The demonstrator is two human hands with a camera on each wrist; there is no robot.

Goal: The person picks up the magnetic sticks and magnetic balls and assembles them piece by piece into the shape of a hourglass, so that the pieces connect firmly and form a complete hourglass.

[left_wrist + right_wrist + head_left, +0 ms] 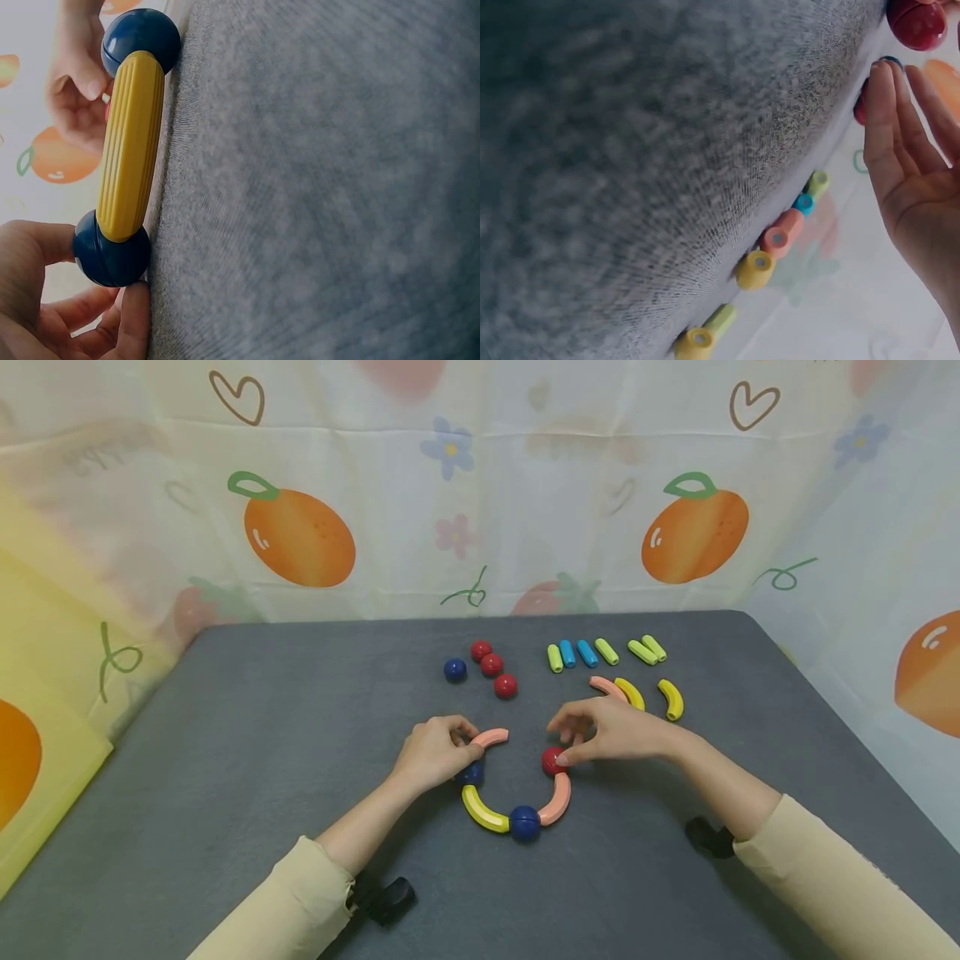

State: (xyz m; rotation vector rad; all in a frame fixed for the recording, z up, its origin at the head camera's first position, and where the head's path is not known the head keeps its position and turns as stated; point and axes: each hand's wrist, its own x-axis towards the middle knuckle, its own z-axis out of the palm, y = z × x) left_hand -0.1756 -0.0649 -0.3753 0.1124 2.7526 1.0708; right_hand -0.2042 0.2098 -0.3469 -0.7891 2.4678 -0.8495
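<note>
On the table lies an unclosed ring of balls and curved rods. My left hand [438, 747] grips a blue ball [112, 251] on the ring's left side, thumb and fingers around it. From there a pink curved rod [492, 737] points right. A yellow curved rod [131, 150] runs down to another blue ball [525, 823], followed by a second pink curved rod [557, 800] and a red ball [553, 761]. The thumb of my right hand [618, 729] touches that red ball; its other fingers stand extended, apart from it, in the right wrist view.
Behind the ring sit several loose red balls [492, 665] and a blue ball [454, 670]. Short green rods [606, 652] and blue rods [587, 652] lie at the back right. Loose curved rods, pink [608, 687] and yellow [671, 700], lie beyond my right hand.
</note>
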